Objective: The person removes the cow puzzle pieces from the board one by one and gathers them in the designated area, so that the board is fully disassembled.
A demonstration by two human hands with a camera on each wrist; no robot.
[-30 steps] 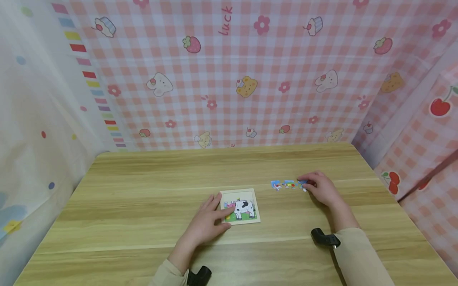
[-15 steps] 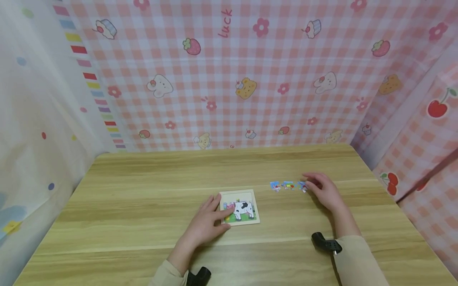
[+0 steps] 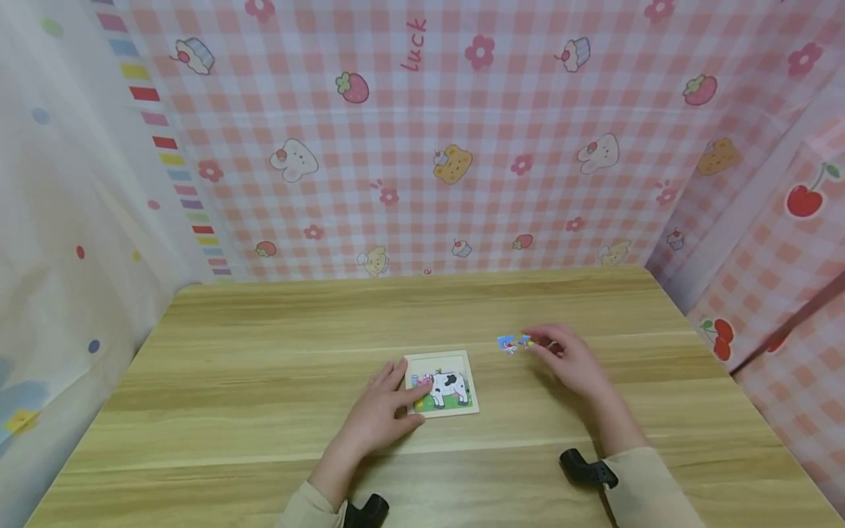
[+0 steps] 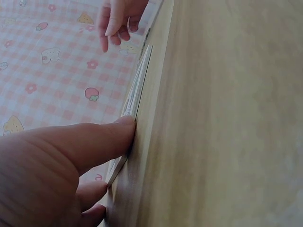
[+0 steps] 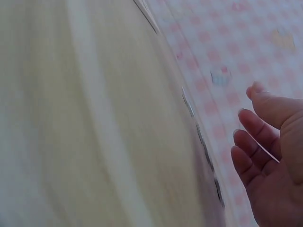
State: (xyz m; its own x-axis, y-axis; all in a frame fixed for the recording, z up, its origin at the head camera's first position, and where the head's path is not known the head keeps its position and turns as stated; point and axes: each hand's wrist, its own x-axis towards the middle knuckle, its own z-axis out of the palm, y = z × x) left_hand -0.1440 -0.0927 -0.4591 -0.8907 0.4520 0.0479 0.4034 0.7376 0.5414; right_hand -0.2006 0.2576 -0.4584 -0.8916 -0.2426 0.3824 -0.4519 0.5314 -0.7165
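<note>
My left hand (image 3: 379, 411) rests on the left side of a small framed cow jigsaw puzzle (image 3: 455, 389). The index finger lies over the picture; the thumb is at the near edge, as the left wrist view shows on the puzzle's rim (image 4: 141, 80). The cow and grass part is filled, and a pale strip shows along the top. Right of the frame lies a blue puzzle piece (image 3: 507, 344). Beside it, a second puzzle piece (image 3: 526, 342) is partly covered by my right hand (image 3: 568, 359). That hand hovers with loosely bent fingers, nothing between thumb and fingers (image 5: 251, 161).
The wooden table (image 3: 264, 352) ends at a pink checked cloth (image 3: 396, 132) hanging behind it. White cloth (image 3: 79, 220) hangs on the left. A black wrist device (image 3: 587, 469) sits by the right sleeve, and another black device (image 3: 366, 511) by the left.
My right hand has come off the rightmost piece and moved left over the row, covering that piece and part of the middle one. The left hand has stayed on the frame.
</note>
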